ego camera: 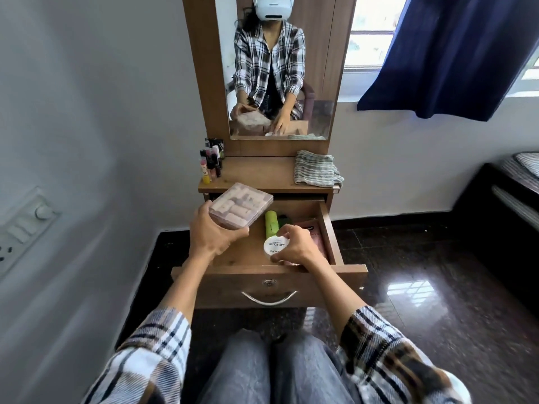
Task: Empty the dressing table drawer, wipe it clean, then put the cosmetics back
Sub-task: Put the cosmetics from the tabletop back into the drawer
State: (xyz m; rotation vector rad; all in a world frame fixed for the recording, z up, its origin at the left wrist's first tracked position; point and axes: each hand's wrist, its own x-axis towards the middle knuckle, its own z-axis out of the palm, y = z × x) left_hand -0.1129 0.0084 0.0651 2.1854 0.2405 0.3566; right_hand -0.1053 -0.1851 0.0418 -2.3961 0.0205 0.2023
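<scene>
The wooden drawer (328, 228) of the dressing table stands pulled out in front of me. My left hand (211, 231) grips a clear plastic box (240, 205) of pinkish cosmetic sponges, lifted above the drawer's left side. My right hand (297, 244) holds a round white tub (274, 246) labelled nail polish, low in the drawer's front. Still lying in the drawer are a green tube (271, 224), a dark green item (284, 220) and a pink sachet (313, 231).
On the table top (259, 173) stand several small bottles and lip products (211, 163) at the left and a folded striped cloth (316, 169) at the right. A mirror (277, 68) rises behind. A wall is left, a bed (513, 185) far right.
</scene>
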